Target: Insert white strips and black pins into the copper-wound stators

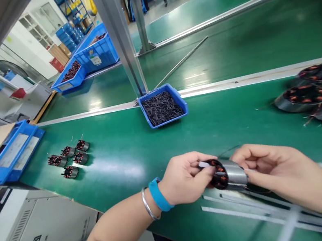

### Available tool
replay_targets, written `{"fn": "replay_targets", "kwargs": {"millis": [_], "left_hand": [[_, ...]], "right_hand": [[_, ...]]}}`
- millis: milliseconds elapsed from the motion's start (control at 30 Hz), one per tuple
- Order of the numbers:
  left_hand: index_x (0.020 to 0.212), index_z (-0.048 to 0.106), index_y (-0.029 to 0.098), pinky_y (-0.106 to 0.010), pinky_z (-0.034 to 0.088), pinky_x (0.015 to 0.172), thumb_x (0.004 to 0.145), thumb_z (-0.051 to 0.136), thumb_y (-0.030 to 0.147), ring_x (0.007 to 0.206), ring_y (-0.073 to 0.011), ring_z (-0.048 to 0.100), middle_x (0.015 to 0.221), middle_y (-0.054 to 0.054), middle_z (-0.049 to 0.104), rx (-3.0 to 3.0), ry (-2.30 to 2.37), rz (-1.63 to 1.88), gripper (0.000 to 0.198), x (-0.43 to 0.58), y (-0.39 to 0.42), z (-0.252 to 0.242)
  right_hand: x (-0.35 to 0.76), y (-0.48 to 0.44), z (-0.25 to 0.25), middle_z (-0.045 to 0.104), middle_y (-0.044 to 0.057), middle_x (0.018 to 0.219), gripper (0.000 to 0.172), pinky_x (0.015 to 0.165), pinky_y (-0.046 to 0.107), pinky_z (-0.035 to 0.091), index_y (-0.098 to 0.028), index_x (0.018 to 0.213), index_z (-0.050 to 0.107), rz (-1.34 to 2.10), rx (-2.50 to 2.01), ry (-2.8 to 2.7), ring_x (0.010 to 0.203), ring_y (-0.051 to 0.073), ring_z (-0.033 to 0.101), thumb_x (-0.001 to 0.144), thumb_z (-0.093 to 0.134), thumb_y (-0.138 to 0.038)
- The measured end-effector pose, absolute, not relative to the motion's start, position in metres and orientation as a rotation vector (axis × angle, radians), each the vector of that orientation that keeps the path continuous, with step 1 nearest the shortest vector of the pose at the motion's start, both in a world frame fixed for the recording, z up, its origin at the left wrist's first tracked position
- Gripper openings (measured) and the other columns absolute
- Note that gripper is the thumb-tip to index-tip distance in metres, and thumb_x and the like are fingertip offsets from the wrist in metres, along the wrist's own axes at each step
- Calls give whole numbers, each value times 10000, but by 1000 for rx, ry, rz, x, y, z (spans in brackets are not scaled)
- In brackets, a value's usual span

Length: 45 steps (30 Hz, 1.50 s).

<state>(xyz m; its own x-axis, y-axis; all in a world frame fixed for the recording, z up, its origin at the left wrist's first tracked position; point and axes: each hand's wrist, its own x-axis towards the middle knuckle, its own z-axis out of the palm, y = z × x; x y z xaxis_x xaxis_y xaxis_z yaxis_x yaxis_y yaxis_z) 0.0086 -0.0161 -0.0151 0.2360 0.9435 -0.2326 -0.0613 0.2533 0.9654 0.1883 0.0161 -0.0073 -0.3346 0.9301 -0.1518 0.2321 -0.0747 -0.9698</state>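
Note:
Between my two hands I hold a motor stator (234, 173), a silver metal ring with copper windings and black inner parts, lying on its side above the green bench. My left hand (186, 178) pinches its open, wound end, with a small white piece showing at the fingertips. On the other end, the fingers of my right hand (268, 166) grip the metal rim. Thin wires trail from the stator near my right hand. Beyond my hands stands a blue bin (163, 105) filled with short black sticks or tubes.
Several finished-looking stators (69, 155) stand at the left of the bench, and more stators (303, 97) lie at the right. Pale strips (242, 210) lie under my hands. A metal post (122, 40) rises behind the bin, near a thin rod (182, 62). Blue crates (95, 51) stand farther back.

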Motion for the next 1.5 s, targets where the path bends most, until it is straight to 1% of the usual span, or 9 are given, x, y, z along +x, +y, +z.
{"fn": "replay_targets", "kwargs": {"millis": [167, 433, 667, 767, 900, 1267, 1333, 1400, 1500], "left_hand": [[765, 633, 127, -197, 481, 561, 681, 650, 114, 593, -96, 600, 677, -24, 639, 1108, 1055, 992, 87, 10, -16, -17], [736, 600, 127, -159, 407, 464, 629, 664, 73, 495, -53, 529, 610, 5, 600, 940, 983, 911, 136, 11, -17, -13], [671, 599, 129, -162, 352, 429, 593, 750, 127, 432, -39, 453, 488, 49, 521, 1024, 1024, 906, 170, 10, -21, -18], [725, 661, 104, -159, 409, 473, 622, 704, 83, 457, -43, 505, 522, 28, 578, 969, 1037, 852, 114, 7, -17, -14], [860, 719, 80, -193, 514, 566, 640, 692, 58, 518, -71, 604, 605, -2, 664, 825, 933, 685, 223, -1, -8, -4], [747, 694, 92, -228, 556, 517, 625, 666, 29, 515, -116, 653, 605, -5, 675, 691, 852, 675, 141, -1, -2, -15], [746, 687, 92, -240, 557, 510, 603, 700, 59, 515, -124, 649, 609, -9, 675, 664, 836, 733, 147, -2, 1, -12], [795, 689, 96, -253, 561, 513, 587, 736, 106, 539, -143, 662, 648, -21, 691, 640, 844, 824, 214, -6, 5, -8], [886, 679, 107, -276, 566, 521, 602, 760, 227, 587, -195, 697, 723, -54, 717, 621, 855, 945, 318, -14, 12, -3]], "right_hand": [[190, 14, -15, 678, 100, 729, 347, 552, 268, 509, -220, 542, 642, 1286, -1070, -1767, 649, 207, 641, 703, 710, -520], [205, 11, -20, 676, 82, 779, 292, 607, 304, 530, -247, 592, 603, 1427, -954, -1805, 678, 221, 647, 792, 653, -454], [205, 10, -18, 660, 79, 794, 323, 597, 287, 505, -213, 569, 514, 1652, -1033, -1722, 677, 205, 615, 771, 694, -391], [202, 12, -12, 665, 74, 739, 356, 549, 269, 498, -202, 540, 516, 1619, -1022, -1709, 630, 195, 621, 734, 722, -417], [201, 14, -4, 682, 71, 704, 386, 503, 248, 491, -190, 517, 528, 1576, -985, -1699, 585, 185, 627, 692, 749, -455], [195, 16, 9, 632, 69, 575, 576, 443, 229, 422, -169, 408, 422, 1630, -1060, -1717, 489, 136, 548, 647, 747, -580], [199, 20, 9, 658, 82, 639, 521, 484, 246, 456, -174, 467, 518, 1576, -1133, -1680, 534, 147, 575, 635, 741, -615], [204, 23, 5, 676, 91, 706, 466, 545, 273, 495, -180, 649, 642, 1496, -1215, -1717, 599, 170, 610, 686, 686, -643], [204, 20, -8, 665, 68, 737, 387, 597, 291, 513, -194, 849, 676, 1211, -1212, -2067, 642, 178, 613, 747, 659, -567]]}}
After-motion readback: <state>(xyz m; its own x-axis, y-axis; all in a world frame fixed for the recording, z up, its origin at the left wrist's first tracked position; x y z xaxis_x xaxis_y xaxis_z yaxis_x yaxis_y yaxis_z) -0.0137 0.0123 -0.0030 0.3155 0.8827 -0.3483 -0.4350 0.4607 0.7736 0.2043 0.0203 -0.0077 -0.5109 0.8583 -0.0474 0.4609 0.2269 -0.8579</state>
